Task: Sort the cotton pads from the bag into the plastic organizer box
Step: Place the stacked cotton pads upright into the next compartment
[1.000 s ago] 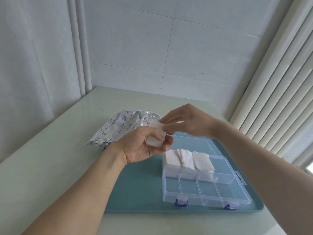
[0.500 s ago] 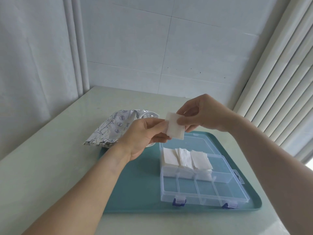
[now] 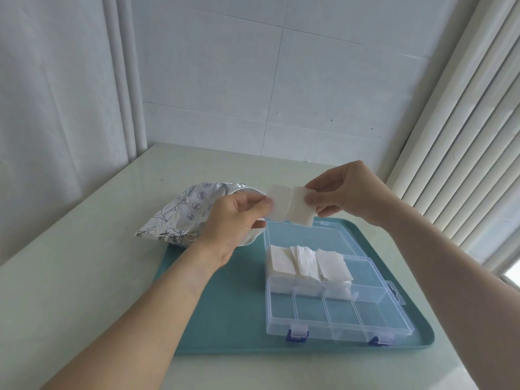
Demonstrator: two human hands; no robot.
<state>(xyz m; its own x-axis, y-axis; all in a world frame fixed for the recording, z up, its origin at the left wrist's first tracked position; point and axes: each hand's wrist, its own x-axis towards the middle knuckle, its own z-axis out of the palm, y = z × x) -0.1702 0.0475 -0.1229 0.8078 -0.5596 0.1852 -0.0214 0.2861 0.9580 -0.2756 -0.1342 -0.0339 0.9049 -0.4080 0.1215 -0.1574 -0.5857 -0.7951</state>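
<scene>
Head view: left hand [image 3: 235, 218] and right hand [image 3: 347, 192] are each pinching a white square cotton pad [image 3: 278, 202], [image 3: 301, 211] above the clear plastic organizer box [image 3: 337, 313]; the pads' edges are overlapping, and the left hand is hiding the mouth of the silver foil bag [image 3: 183, 218].

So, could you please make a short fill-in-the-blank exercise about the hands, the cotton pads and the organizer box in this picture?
1. The left hand and the right hand each pinch one cotton ____.
2. The organizer box sits on a ____ tray.
3. The box's near row of compartments holds ____ pads.
4. The foil bag lies to the ____ of the box.

Missing words: pad; teal; no; left
</scene>
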